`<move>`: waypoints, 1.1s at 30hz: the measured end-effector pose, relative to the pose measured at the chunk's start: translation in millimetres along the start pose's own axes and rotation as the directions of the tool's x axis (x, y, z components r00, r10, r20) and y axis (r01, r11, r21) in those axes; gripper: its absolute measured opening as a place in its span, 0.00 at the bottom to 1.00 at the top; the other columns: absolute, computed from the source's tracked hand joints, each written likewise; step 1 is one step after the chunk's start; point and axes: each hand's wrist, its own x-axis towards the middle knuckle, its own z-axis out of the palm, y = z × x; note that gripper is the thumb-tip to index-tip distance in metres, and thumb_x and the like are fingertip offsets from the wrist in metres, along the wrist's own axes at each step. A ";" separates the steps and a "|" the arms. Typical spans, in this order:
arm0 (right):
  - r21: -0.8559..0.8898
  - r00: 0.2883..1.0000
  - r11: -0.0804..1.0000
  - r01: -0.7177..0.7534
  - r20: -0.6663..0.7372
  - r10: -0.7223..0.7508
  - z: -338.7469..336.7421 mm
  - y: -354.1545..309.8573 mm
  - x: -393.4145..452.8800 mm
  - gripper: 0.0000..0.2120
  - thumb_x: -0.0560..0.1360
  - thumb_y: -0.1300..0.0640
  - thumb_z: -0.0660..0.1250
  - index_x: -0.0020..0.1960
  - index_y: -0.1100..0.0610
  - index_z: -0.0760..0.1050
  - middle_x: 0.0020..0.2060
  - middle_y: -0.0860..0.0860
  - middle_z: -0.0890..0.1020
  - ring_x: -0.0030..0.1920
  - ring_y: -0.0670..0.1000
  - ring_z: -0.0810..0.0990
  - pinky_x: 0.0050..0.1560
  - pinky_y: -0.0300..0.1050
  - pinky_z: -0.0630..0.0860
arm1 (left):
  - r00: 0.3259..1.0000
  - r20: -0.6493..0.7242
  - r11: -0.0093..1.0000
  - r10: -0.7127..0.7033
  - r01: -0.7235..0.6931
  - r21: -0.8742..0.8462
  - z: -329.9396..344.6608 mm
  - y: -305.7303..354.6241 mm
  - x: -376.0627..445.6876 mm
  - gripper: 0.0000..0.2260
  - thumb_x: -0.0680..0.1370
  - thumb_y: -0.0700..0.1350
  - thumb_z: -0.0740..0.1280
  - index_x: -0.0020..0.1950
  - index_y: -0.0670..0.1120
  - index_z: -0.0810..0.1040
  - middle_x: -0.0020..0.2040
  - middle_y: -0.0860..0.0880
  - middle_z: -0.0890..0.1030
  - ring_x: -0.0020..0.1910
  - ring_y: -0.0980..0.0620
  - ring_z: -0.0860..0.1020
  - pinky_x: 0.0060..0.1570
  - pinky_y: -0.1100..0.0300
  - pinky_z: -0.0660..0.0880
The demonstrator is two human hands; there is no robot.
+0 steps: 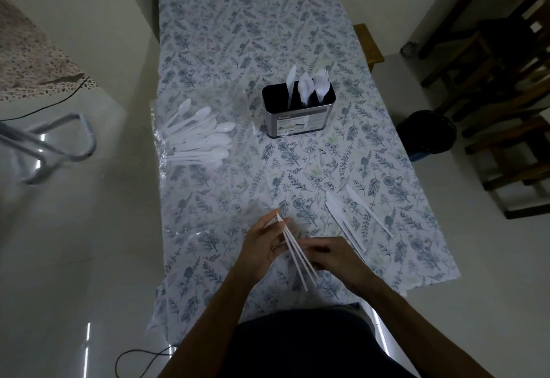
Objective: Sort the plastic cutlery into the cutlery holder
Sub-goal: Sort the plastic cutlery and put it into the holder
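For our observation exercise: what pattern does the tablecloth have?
The tablecloth is white with blue-grey leaves and flowers, seen in the head view.

hands (300, 254) holding knives (296, 254), holder (299, 117) beyond

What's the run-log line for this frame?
left hand: holds bundle of white plastic knives | right hand: grips same bundle | steel cutlery holder: partly filled | white plastic spoons: unsorted
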 end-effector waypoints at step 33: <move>-0.060 0.996 0.998 0.023 -0.081 -0.028 1.8 -13.8 -12.2 0.14 0.80 0.63 0.66 0.59 0.49 0.83 0.42 0.55 0.87 0.41 0.54 0.86 0.44 0.45 0.82 | 0.999 -0.006 0.999 0.039 -0.039 0.029 7.5 0.5 -9.2 0.15 0.83 0.37 0.66 0.68 0.50 0.77 0.57 0.46 0.87 0.56 0.44 0.86 0.53 0.51 0.83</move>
